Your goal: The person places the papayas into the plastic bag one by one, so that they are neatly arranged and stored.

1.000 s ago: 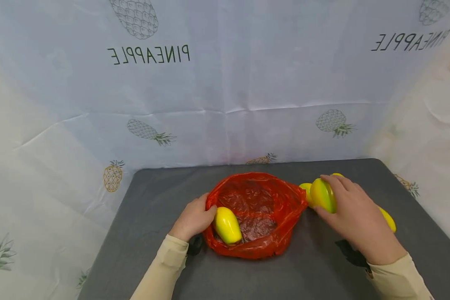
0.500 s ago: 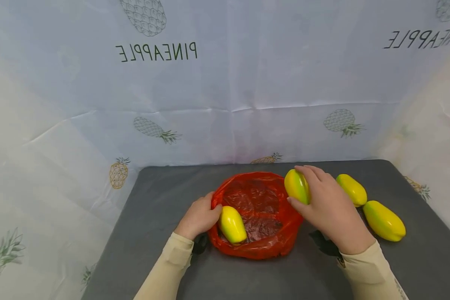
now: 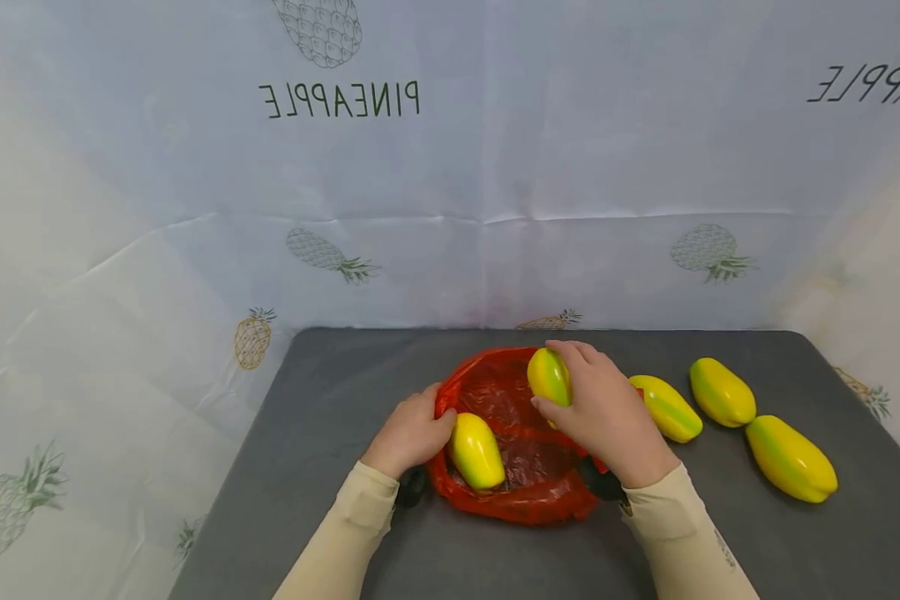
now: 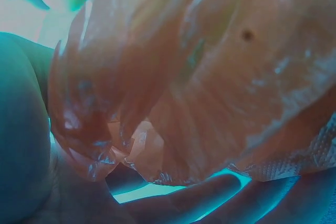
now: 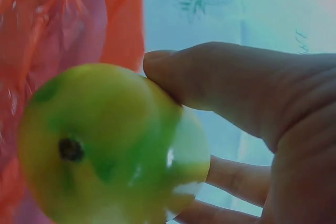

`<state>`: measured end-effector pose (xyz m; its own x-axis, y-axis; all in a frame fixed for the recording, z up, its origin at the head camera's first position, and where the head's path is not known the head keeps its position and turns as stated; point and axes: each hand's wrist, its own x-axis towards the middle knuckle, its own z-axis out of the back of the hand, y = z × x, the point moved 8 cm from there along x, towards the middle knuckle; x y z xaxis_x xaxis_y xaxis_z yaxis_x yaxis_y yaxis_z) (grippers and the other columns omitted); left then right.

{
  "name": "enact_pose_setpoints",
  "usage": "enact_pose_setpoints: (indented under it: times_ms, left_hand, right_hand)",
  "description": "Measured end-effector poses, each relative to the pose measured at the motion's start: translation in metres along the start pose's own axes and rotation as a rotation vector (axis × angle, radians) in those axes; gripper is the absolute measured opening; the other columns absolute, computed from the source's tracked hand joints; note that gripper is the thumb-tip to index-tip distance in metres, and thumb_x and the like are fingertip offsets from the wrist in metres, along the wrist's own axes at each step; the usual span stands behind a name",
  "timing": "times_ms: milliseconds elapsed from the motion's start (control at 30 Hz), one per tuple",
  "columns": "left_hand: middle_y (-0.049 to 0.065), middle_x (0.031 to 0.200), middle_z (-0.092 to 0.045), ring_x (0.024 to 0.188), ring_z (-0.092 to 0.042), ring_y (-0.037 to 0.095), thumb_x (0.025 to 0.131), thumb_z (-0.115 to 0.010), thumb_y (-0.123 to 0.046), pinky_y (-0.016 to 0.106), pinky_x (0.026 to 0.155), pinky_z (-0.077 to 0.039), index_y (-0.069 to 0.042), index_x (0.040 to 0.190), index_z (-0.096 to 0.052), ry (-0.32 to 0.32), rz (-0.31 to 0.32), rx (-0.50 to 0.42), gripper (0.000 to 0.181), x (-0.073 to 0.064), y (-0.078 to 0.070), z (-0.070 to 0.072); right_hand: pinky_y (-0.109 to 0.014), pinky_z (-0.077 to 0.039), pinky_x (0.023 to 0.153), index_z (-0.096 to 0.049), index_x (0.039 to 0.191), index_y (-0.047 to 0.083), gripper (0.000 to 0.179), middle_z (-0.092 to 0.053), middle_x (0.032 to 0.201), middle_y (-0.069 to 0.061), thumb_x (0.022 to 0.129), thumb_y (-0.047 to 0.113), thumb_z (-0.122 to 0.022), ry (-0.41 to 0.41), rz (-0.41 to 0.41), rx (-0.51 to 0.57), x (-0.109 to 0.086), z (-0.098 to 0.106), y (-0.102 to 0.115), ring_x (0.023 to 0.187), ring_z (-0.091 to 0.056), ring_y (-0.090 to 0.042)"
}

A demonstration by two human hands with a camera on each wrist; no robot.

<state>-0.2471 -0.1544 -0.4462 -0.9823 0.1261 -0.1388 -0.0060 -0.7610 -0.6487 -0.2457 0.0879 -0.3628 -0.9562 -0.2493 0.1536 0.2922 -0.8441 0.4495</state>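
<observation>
A red plastic bag [image 3: 521, 503] lies on the table with its mouth open upward. My left hand [image 3: 411, 435] grips its left rim, and in the left wrist view the bag's thin film [image 4: 210, 98] lies bunched between thumb and fingers. Inside, near that hand, rests one yellow mango [image 3: 477, 451]. Over the right part of the bag's mouth, my right hand [image 3: 603, 417] holds a second, yellow-green mango [image 3: 548, 376], thumb on one side and fingers on the other. The right wrist view shows the held mango's end with a dark stem spot [image 5: 71, 149].
Right of the bag, three more mangoes lie on the dark grey table [image 3: 360, 375]: a near-left one [image 3: 667, 408], a far one [image 3: 722, 392] and a right one [image 3: 791, 459]. A pineapple-print cloth [image 3: 540, 158] hangs behind and at the sides.
My right hand has carried its mango leftward from the other mangoes to above the bag. My left hand keeps its grip on the rim. The head view has shifted slightly.
</observation>
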Motion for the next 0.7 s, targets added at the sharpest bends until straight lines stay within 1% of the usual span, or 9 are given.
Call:
enact_pose_setpoints:
  times_ms: [100,200,333,467,700]
  left_hand:
    - [0.021,0.135,-0.070,0.097,-0.067,0.027,0.106,-0.060,-0.029,0.047,0.091,-0.061,0.002,0.158,-0.050,-0.001,-0.003,0.000,0.061,0.000,0.000,0.000]
    - [0.019,0.131,-0.071,0.092,-0.066,0.025,0.106,-0.059,-0.028,0.042,0.085,-0.062,0.002,0.157,-0.050,0.003,-0.004,-0.004,0.060,0.000,0.000,0.000]
    - [0.018,0.123,-0.073,0.086,-0.065,0.023,0.106,-0.059,-0.027,0.037,0.077,-0.061,0.003,0.155,-0.051,0.008,-0.011,-0.015,0.058,0.001,-0.003,-0.001]
    - [0.017,0.118,-0.073,0.084,-0.065,0.023,0.106,-0.060,-0.026,0.038,0.075,-0.061,0.003,0.151,-0.054,0.006,-0.023,-0.018,0.054,0.001,-0.004,-0.002]
    - [0.019,0.125,-0.071,0.089,-0.065,0.026,0.106,-0.060,-0.027,0.042,0.081,-0.063,0.003,0.154,-0.052,-0.001,-0.008,-0.018,0.058,0.000,-0.002,0.000]
  right_hand:
    - [-0.062,-0.058,0.102,-0.052,0.156,0.007,0.077,-0.056,0.156,-0.020,0.093,0.037,-0.084,0.021,0.001,0.021,0.008,-0.016,0.003,0.130,-0.062,-0.042]
    - [-0.060,-0.059,0.102,-0.053,0.155,0.007,0.077,-0.057,0.155,-0.019,0.092,0.036,-0.085,0.036,0.004,0.047,0.015,-0.030,0.007,0.127,-0.064,-0.039]
    - [-0.058,-0.059,0.102,-0.054,0.154,0.005,0.077,-0.060,0.152,-0.018,0.091,0.037,-0.086,0.041,0.011,0.060,0.020,-0.041,0.009,0.127,-0.064,-0.038]
    - [-0.058,-0.060,0.101,-0.054,0.153,0.004,0.076,-0.061,0.150,-0.020,0.091,0.037,-0.085,0.048,0.017,0.057,0.024,-0.049,0.010,0.124,-0.065,-0.039]
    - [-0.054,-0.063,0.095,-0.054,0.151,0.003,0.075,-0.064,0.145,-0.020,0.091,0.036,-0.085,0.065,0.019,0.056,0.033,-0.059,0.015,0.113,-0.067,-0.036]
